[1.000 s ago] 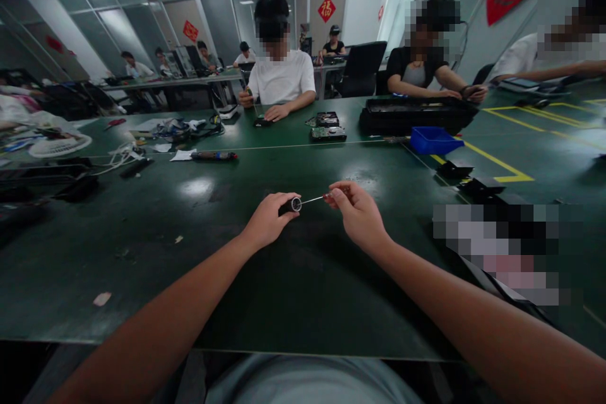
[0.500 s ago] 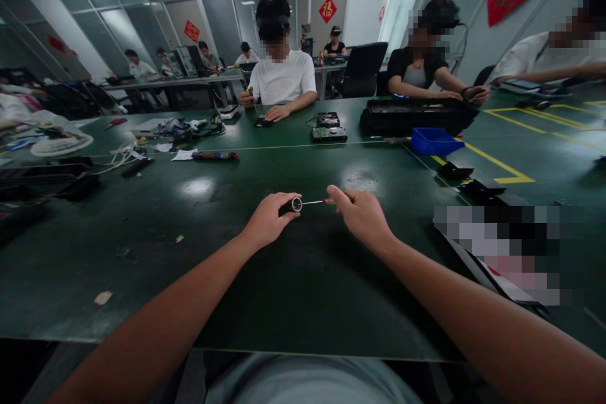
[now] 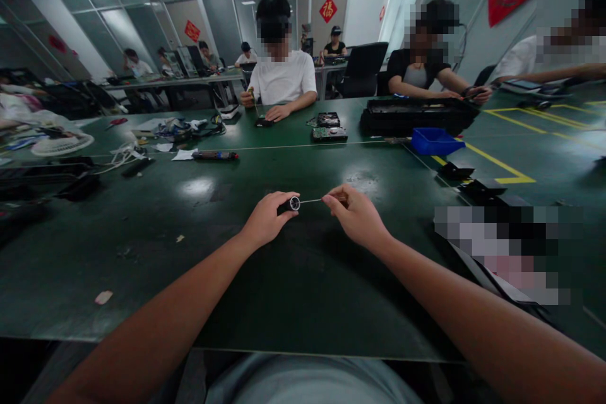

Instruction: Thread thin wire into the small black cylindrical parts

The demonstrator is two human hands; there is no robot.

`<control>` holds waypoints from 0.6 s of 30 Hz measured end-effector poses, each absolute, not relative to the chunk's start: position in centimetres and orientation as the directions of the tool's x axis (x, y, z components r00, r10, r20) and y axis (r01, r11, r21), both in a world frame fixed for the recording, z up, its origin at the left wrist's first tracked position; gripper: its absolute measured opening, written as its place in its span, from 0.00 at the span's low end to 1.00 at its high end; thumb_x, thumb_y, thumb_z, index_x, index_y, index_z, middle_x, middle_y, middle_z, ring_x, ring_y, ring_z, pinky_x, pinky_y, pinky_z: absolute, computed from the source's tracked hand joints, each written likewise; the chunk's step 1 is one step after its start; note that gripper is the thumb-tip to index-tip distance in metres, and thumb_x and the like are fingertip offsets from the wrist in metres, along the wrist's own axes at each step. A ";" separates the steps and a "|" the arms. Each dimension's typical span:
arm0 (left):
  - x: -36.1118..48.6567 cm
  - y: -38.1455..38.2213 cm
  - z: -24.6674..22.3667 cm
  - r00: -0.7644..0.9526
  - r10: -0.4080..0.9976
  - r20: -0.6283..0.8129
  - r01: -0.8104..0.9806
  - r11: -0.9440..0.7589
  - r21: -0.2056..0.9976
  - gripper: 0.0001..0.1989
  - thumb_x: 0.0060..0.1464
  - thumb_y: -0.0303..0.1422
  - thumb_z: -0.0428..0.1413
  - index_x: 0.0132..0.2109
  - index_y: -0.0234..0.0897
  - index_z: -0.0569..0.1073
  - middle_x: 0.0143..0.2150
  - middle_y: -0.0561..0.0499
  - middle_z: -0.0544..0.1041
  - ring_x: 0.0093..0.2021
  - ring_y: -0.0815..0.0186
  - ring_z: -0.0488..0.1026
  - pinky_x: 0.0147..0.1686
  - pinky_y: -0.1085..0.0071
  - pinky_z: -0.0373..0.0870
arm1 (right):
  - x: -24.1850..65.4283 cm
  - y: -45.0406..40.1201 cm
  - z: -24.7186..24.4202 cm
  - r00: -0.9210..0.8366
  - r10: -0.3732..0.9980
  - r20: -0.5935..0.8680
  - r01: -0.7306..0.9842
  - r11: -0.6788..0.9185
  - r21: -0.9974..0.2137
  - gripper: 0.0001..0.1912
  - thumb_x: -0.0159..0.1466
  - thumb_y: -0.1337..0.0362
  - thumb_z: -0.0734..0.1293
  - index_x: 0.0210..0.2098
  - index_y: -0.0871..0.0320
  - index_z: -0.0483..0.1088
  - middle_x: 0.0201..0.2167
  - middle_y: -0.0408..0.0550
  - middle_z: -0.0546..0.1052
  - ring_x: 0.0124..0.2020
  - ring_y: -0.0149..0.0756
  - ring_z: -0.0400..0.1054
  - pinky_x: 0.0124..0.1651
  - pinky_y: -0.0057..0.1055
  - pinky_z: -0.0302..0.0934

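Observation:
My left hand is closed around a small black cylindrical part with a pale ring at its open end, which faces me and to the right. A screwdriver lies nearly level, its thin metal shaft reaching from my right hand to that ringed end. The tip is too small to make out against the part. My right hand is closed on the screwdriver's handle, thumb and fingers pinching it near the shaft. Both hands are over the green table.
Ahead lie a pen-like dark tool, hard drives, a long black housing and a blue tray. Black pieces are at right, cables and a white fan grille at left. Co-workers sit opposite.
My right thumb has come down from its raised position, and the fingers now pinch the screwdriver handle nearer the shaft. The left hand has shifted very slightly left with the black part.

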State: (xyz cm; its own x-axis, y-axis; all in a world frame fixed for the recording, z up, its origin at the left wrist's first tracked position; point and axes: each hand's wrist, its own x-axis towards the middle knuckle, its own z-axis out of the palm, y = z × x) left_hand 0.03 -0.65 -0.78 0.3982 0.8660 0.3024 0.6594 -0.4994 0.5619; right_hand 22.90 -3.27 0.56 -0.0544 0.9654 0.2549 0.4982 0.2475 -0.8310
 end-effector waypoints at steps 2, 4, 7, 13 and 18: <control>0.0 -0.7 -0.8 0.406 0.865 0.295 0.659 -0.501 0.561 0.19 0.59 0.29 0.60 0.57 0.41 0.74 0.54 0.48 0.77 0.56 0.59 0.71 0.58 0.59 0.65 | 22.9 -3.3 0.3 -0.104 0.958 0.267 0.441 0.285 -0.851 0.09 0.66 0.57 0.65 0.42 0.55 0.70 0.34 0.47 0.78 0.35 0.38 0.73 0.39 0.36 0.64; 0.0 -0.7 -0.9 0.413 0.863 0.289 0.658 -0.503 0.561 0.19 0.59 0.29 0.60 0.57 0.41 0.74 0.55 0.48 0.77 0.56 0.59 0.71 0.58 0.58 0.65 | 22.9 -3.4 0.3 -0.140 0.948 0.287 0.421 0.319 -0.849 0.10 0.65 0.58 0.66 0.44 0.55 0.70 0.36 0.47 0.79 0.37 0.39 0.74 0.41 0.37 0.65; 0.0 -0.7 -0.9 0.421 0.861 0.286 0.657 -0.507 0.558 0.19 0.59 0.29 0.60 0.58 0.42 0.73 0.55 0.48 0.76 0.56 0.58 0.71 0.58 0.57 0.65 | 22.9 -3.6 0.7 -0.149 0.951 0.272 0.448 0.311 -0.838 0.13 0.68 0.54 0.63 0.42 0.55 0.72 0.30 0.45 0.78 0.32 0.37 0.73 0.38 0.35 0.64; -0.1 -0.7 -0.9 0.428 0.858 0.283 0.646 -0.510 0.568 0.20 0.59 0.30 0.60 0.58 0.42 0.73 0.55 0.48 0.76 0.56 0.59 0.71 0.58 0.57 0.65 | 22.7 -3.8 1.7 -0.104 0.977 0.188 0.508 0.215 -0.834 0.23 0.71 0.50 0.56 0.36 0.56 0.76 0.14 0.39 0.69 0.18 0.33 0.66 0.28 0.32 0.58; 0.0 -0.7 -0.9 0.420 0.864 0.278 0.646 -0.500 0.577 0.19 0.59 0.29 0.60 0.57 0.42 0.74 0.55 0.48 0.76 0.55 0.58 0.72 0.58 0.57 0.65 | 22.8 -3.7 1.3 -0.126 0.965 0.232 0.505 0.263 -0.822 0.17 0.70 0.55 0.59 0.45 0.57 0.74 0.20 0.41 0.74 0.24 0.35 0.70 0.32 0.33 0.60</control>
State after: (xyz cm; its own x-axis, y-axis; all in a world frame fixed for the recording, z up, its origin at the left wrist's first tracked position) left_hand -0.01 -0.66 -0.89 0.4203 0.8639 0.2775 0.6464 -0.4997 0.5766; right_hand 22.78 -3.69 1.31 -0.1255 0.9647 0.2315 0.5048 0.2630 -0.8222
